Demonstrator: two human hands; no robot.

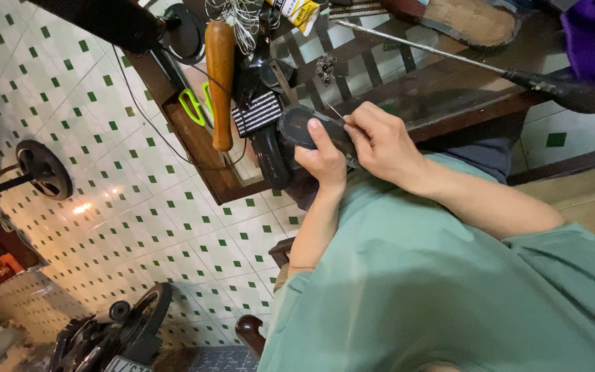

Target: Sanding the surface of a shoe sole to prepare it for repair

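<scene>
My left hand (324, 160) grips a dark shoe sole (296, 127) held in front of my chest, thumb pressed on its edge. My right hand (379, 141) pinches a thin metal needle (336, 111) against the sole's rim. Both hands touch the sole close together, above my green shirt (414, 275). A black shoe (270, 155) with a striped black-and-white band (256, 112) lies just left of the sole.
A dark wooden workbench (442, 96) carries a wooden-handled tool (220, 83), green-handled scissors (193, 105), thread, a long metal rod with a black grip (559, 88) and a tan sole (473, 21). The floor has white tiles with green squares (139, 200). A motorbike wheel (142, 317) stands at the bottom left.
</scene>
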